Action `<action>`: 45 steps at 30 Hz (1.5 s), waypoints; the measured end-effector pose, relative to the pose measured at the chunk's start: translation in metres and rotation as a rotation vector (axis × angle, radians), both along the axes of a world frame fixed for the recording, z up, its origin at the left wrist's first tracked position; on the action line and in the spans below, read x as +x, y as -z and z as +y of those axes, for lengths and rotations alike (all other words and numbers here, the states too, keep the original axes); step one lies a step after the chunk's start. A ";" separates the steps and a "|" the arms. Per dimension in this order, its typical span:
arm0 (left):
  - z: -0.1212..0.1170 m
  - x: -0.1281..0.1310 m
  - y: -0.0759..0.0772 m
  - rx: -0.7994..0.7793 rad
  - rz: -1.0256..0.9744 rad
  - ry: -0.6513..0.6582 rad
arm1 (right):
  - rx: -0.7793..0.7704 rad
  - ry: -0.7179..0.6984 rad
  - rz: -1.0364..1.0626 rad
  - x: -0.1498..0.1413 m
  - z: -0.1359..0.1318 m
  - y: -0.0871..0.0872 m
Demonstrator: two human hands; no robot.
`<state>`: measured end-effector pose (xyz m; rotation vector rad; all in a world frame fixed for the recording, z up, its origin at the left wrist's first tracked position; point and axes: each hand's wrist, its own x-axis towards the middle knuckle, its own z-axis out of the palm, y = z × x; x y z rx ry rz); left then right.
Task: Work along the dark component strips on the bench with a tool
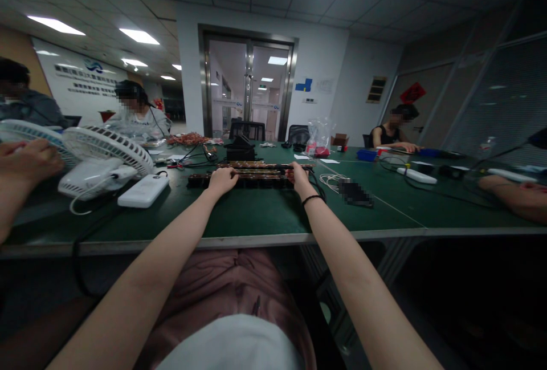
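Note:
A row of long, thin dark strips with gold-brown marks [260,174] lies crosswise on the green table in front of me. My left hand [223,181] is closed on the near side of these strips, left of their middle, with the fingers curled and partly hidden. At their right end my right hand [298,177], with a black band on its wrist, grips the strips between thumb and fingers. A black cable [318,185] runs beside that hand. Exactly what each fingertip touches is too small to tell.
White fans [106,150] and a white power bank [143,191] stand to the left, beside another person's hand [32,159]. A dark phone-like slab [355,192] with a white cable lies right. Behind are a black object [240,149] and copper-coloured wires [188,139]. Co-workers sit around.

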<state>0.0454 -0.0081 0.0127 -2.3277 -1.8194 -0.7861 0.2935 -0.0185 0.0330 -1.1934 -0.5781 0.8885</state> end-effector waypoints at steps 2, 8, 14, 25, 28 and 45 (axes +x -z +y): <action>0.000 0.000 0.000 0.003 0.001 0.002 | -0.001 0.002 -0.003 0.000 -0.001 -0.001; -0.001 0.001 0.000 0.011 0.014 -0.011 | 0.013 0.006 -0.007 -0.001 0.000 0.000; -0.001 0.000 0.001 0.010 -0.007 0.004 | 0.007 0.008 -0.015 0.000 0.001 0.001; -0.001 0.000 0.000 0.002 0.001 0.001 | 0.002 0.013 -0.003 -0.002 -0.003 -0.002; -0.002 0.000 0.000 -0.005 0.003 0.002 | 0.001 0.017 0.004 -0.002 -0.003 -0.002; -0.004 0.002 -0.001 -0.007 0.013 -0.015 | 0.037 -0.004 0.006 -0.002 -0.002 -0.003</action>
